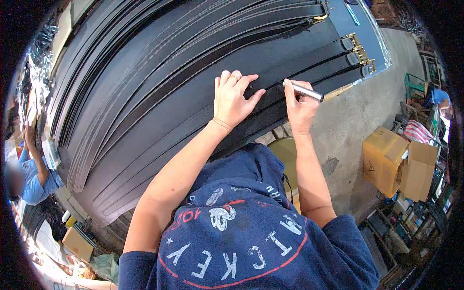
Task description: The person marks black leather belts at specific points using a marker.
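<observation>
My right hand (302,107) is closed around a silver marker pen (307,90), its tip end pointing left, close over the black leather belts. My left hand (233,99) lies on a belt just left of it, thumb and index finger spread apart, with a ring on one finger. Several black belts (316,60) run side by side beneath both hands, curving off to the lower left. At their right ends are brass-coloured buckles (361,53). Part of the belt surface is hidden under my left palm.
More black belts with pale stitching (174,41) lie across the dark table (309,36). A light blue pen (352,14) is at its far right. Cardboard boxes (384,159) stand on the concrete floor to the right. Another person (36,176) in blue is at the left edge.
</observation>
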### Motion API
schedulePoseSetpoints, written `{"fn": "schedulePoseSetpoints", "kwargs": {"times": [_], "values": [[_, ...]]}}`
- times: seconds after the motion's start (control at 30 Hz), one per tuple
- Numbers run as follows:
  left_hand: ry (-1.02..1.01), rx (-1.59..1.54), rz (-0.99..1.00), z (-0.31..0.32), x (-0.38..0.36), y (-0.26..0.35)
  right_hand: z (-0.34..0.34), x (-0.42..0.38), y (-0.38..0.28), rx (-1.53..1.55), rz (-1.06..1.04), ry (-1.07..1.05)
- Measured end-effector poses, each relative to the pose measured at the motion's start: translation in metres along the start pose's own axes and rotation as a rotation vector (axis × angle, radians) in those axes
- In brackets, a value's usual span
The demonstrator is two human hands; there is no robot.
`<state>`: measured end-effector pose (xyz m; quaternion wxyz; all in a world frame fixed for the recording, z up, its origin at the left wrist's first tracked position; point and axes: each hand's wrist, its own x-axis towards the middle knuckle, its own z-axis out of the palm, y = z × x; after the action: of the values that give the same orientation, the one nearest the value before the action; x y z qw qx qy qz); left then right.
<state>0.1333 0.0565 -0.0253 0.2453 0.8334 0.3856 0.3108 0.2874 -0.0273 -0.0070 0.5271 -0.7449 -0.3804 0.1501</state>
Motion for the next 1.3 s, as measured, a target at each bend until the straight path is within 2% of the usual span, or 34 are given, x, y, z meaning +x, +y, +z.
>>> {"fn": "schedulePoseSetpoints", "kwargs": {"times": [0.27, 0.37, 0.5, 0.93, 1.3], "values": [[-0.023, 0.0, -0.017, -0.002, 0.0, 0.002, -0.001, -0.002, 0.003, 0.084, -0.045, -0.069], [-0.017, 0.01, -0.009, -0.002, 0.001, 0.002, -0.004, -0.001, 0.001, 0.118, -0.004, -0.121], [-0.012, 0.007, -0.007, -0.002, 0.001, 0.002, -0.011, -0.004, -0.002, 0.328, 0.217, -0.022], [-0.005, 0.009, -0.008, -0.001, 0.0, 0.001, -0.007, -0.018, -0.002, 0.192, 0.008, -0.15], [-0.002, 0.007, -0.008, -0.002, 0.0, 0.001, -0.003, -0.017, -0.007, 0.108, -0.017, -0.174]]}}
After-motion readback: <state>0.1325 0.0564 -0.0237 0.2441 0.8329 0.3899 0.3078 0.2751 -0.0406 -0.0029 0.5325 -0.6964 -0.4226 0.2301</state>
